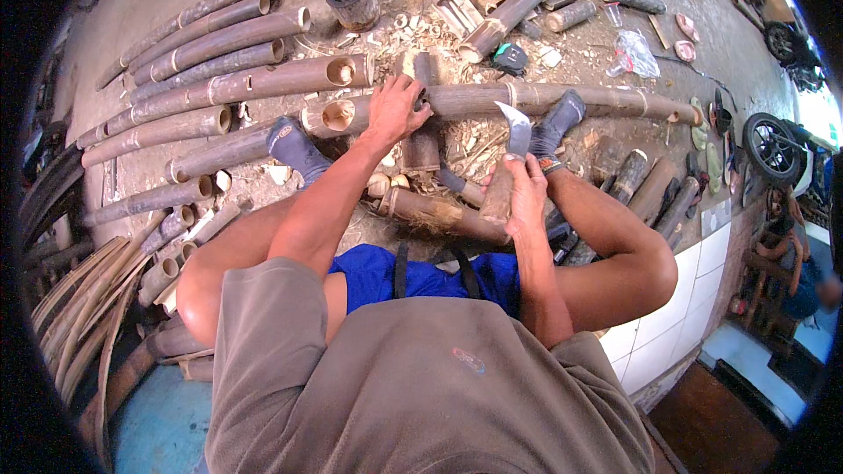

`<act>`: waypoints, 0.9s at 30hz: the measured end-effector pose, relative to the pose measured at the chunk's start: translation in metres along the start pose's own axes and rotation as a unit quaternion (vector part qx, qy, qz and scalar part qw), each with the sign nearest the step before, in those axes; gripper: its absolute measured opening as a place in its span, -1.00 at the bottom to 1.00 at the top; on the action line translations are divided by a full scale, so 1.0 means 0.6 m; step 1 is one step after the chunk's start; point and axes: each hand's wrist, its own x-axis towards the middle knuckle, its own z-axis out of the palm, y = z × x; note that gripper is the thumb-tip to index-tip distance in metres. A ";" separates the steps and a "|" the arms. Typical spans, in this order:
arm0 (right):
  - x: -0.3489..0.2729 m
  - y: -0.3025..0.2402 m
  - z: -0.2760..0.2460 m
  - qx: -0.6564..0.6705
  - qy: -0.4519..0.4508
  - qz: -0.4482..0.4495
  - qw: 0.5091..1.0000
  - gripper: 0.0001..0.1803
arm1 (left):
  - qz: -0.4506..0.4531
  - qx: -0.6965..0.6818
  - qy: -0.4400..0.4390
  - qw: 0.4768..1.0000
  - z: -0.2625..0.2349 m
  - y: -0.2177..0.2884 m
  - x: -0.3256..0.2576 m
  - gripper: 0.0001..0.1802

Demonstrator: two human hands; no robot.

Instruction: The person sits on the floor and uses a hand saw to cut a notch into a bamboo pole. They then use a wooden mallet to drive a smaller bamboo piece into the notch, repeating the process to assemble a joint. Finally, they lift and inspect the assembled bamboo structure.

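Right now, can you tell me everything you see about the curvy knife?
The knife has a grey, metal-looking blade whose bright tip hooks left, and a thick brown handle that looks wooden. The right hand grips the handle, with the blade pointing up the picture. Its tip overlaps the bamboo pole in view; I can't tell whether they touch.
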 end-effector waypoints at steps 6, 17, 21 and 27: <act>0.008 0.029 0.026 -0.093 -0.029 -0.038 0.995 -0.80 | -0.185 -0.177 0.106 0.961 0.038 -0.047 0.026 -0.68; 0.077 0.170 0.126 -0.333 -0.070 -0.107 0.934 -0.42 | -0.028 0.005 -0.146 0.989 -0.036 -0.060 0.000 0.00; 0.130 0.249 0.125 -0.384 -0.026 -0.138 0.912 -0.33 | -0.027 0.008 -0.144 0.989 -0.040 -0.055 0.002 0.00; 0.113 0.209 0.118 -0.578 -0.060 -0.264 0.770 -0.20 | -0.048 0.026 -0.168 0.984 -0.021 -0.069 0.002 -0.02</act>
